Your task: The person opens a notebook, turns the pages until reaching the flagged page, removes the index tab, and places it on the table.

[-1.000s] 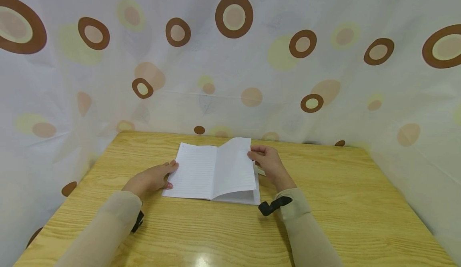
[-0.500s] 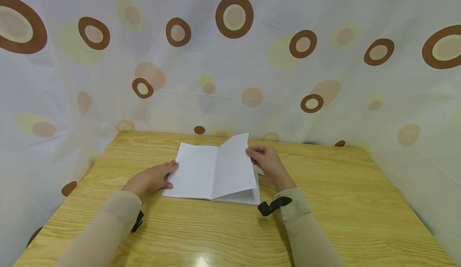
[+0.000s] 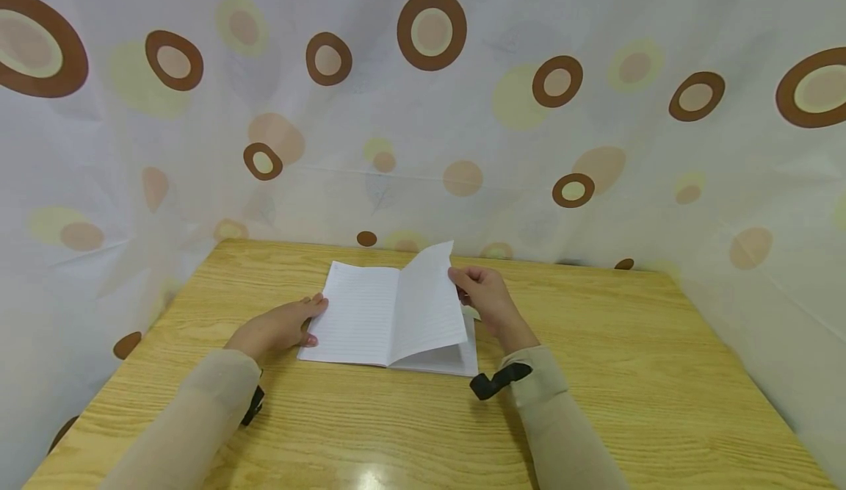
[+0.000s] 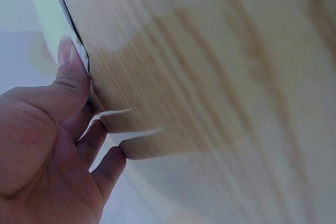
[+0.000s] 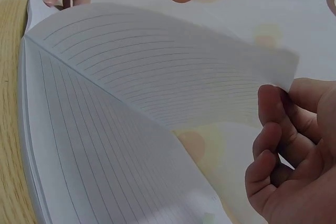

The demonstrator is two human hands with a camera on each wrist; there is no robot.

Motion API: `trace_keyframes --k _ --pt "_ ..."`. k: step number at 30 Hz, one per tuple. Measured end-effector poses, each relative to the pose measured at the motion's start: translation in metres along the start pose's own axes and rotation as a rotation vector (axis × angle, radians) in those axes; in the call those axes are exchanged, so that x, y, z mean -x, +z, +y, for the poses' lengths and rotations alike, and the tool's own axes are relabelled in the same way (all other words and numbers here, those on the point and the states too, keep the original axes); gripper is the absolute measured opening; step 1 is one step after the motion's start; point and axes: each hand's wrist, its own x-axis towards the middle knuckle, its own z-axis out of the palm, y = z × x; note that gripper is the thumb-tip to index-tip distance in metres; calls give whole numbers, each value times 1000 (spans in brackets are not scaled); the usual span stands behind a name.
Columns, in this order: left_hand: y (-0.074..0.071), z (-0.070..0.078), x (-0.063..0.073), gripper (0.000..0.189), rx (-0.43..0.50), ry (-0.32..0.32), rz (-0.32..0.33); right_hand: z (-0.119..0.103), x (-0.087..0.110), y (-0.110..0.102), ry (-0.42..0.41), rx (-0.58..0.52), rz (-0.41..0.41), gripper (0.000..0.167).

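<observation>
An open notebook [image 3: 357, 314] with ruled white pages lies on the wooden table. My right hand [image 3: 489, 295] pinches the outer edge of one page [image 3: 429, 299] between thumb and forefinger. That page rises off the right side and bends upward; its lines show in the right wrist view, with the ruled page below [image 5: 100, 145] uncovered. My left hand [image 3: 280, 325] rests at the notebook's left edge, thumb and fingers spread. In the left wrist view its thumb [image 4: 65, 53] lies on the edge and its other fingertips touch down beside it.
A light wood-grain table [image 3: 628, 372] extends around the notebook. Behind and at both sides hangs a white sheet [image 3: 423, 130] with brown and yellow rings. A small pale greenish piece [image 3: 471, 313] shows at the notebook's right edge. Dark straps [image 3: 501, 381] sit at the wrists.
My right hand has shifted slightly left with the page. The page's far corner has risen and curled more. My left hand and the notebook have stayed in place.
</observation>
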Motion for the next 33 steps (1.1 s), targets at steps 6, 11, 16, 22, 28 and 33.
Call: trace_keyframes --k 6,11,16,22,28,33 --pt "0 1 0 76 0 -17 -1 -3 1 4 -27 28 -35 22" --pt "0 1 -1 76 -15 -7 -1 -5 1 7 -32 65 -77 24" --pt "-1 0 -1 76 -6 -2 -4 -7 2 11 -26 80 -87 28" --pt "1 -2 -2 75 -10 7 -1 -8 3 18 -72 52 -123 33" --pt "1 -2 -2 76 -13 9 2 -11 8 25 -99 59 -133 25" --pt "1 -2 -2 76 -10 5 3 -11 9 30 -97 100 -125 17"
